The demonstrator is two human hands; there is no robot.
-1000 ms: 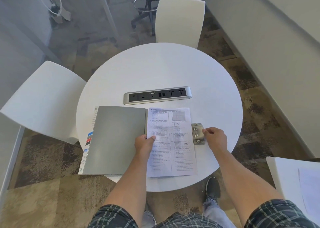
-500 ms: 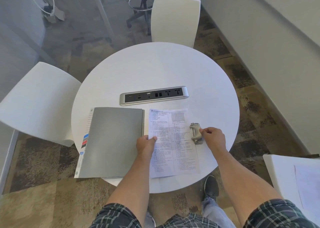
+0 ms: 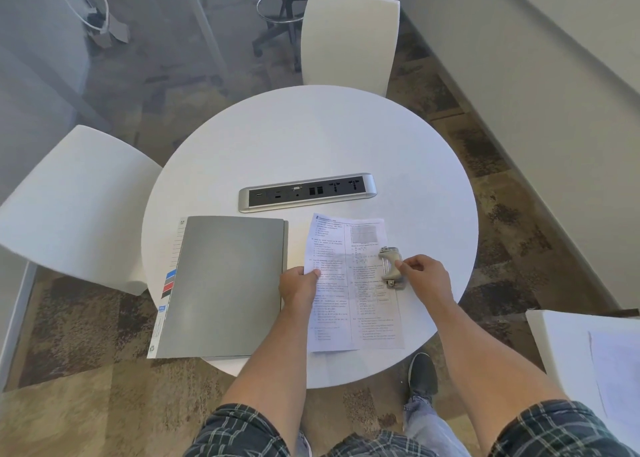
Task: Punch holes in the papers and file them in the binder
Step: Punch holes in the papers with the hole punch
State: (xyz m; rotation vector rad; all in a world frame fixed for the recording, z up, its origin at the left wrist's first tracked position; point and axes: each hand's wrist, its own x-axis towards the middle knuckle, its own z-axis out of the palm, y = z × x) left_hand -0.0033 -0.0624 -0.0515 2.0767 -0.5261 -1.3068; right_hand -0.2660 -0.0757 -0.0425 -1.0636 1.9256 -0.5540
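Note:
A printed paper sheet (image 3: 353, 283) lies on the round white table (image 3: 311, 137), slightly tilted. My left hand (image 3: 299, 285) pinches the sheet's left edge. A small grey metal hole punch (image 3: 390, 266) sits tipped up over the sheet's right edge, and my right hand (image 3: 424, 276) grips it from the right. The closed grey binder (image 3: 225, 283), with coloured index tabs along its left side, lies flat to the left of the paper, its near corner hanging over the table edge.
A silver power and socket strip (image 3: 306, 192) is set into the table just beyond the paper. White chairs stand at the left (image 3: 72, 207) and at the far side (image 3: 349, 37). A second white surface with more paper (image 3: 609, 363) is at the right.
My right hand has lifted and tipped the hole punch onto the paper's right edge. The sheet has slid away from the binder and rotated a little under my left hand.

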